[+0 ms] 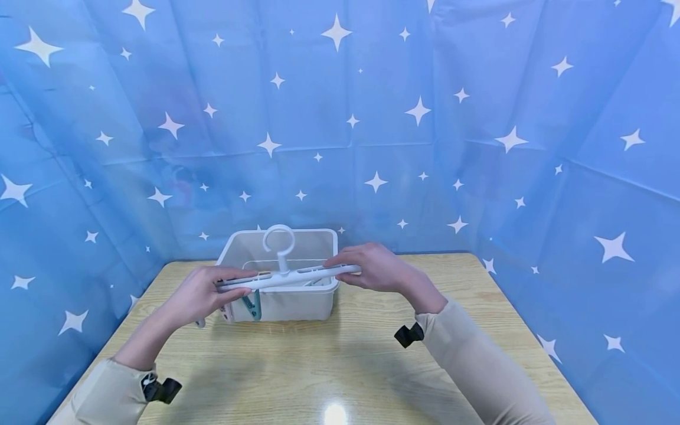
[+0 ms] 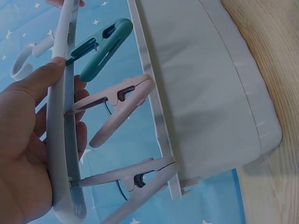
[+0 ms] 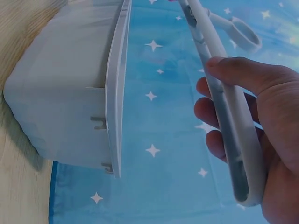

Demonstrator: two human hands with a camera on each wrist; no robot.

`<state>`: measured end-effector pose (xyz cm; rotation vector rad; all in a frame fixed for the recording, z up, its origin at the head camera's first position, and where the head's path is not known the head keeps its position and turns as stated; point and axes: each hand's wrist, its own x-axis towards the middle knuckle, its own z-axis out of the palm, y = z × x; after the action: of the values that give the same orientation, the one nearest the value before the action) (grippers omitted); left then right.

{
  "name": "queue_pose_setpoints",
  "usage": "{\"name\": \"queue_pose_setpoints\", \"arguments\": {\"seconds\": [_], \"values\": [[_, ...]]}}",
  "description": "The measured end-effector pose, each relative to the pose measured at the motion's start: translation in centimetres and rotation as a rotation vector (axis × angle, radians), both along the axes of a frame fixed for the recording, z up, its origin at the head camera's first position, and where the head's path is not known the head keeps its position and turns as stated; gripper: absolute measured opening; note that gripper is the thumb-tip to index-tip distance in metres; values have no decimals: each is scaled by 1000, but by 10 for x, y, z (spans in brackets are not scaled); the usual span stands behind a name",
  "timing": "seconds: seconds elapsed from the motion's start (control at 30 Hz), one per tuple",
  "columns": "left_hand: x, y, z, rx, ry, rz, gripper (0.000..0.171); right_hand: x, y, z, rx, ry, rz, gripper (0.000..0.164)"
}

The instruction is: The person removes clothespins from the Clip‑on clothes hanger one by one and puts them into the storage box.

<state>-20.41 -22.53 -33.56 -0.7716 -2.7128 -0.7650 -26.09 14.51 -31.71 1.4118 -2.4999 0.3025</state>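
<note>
Both hands hold a white clip hanger (image 1: 287,277) by its ends, level and in front of the upper part of a white plastic basket (image 1: 303,306). My left hand (image 1: 199,295) grips the left end, thumb on the near side and fingers behind. Around the right end curls my right hand (image 1: 374,268). The hanger's round hook (image 1: 278,236) points up. From its left half hang a teal clothespin (image 2: 106,49), a pale pink clothespin (image 2: 122,109) and a greyish-pink clothespin (image 2: 142,189). No clip shows on the right half in the right wrist view.
The basket stands on a light wood table (image 1: 340,366), near its back edge. Thin wire-like pieces (image 1: 313,261) show inside it. A blue curtain (image 1: 372,147) with white stars surrounds the back and sides of the table.
</note>
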Motion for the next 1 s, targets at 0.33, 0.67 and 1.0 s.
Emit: {"name": "queue_pose_setpoints", "arguments": {"seconds": [0.33, 0.67, 1.0], "values": [[-1, 4, 0, -67, 244, 14, 31, -1, 2, -9, -80, 0, -11, 32], [-4, 6, -1, -95, 453, -54, 38, -1, 6, -13, -152, -21, -6, 31], [-1, 9, 0, -62, 492, -100, 42, -4, 11, -25, -222, -64, -80, 32]]}}
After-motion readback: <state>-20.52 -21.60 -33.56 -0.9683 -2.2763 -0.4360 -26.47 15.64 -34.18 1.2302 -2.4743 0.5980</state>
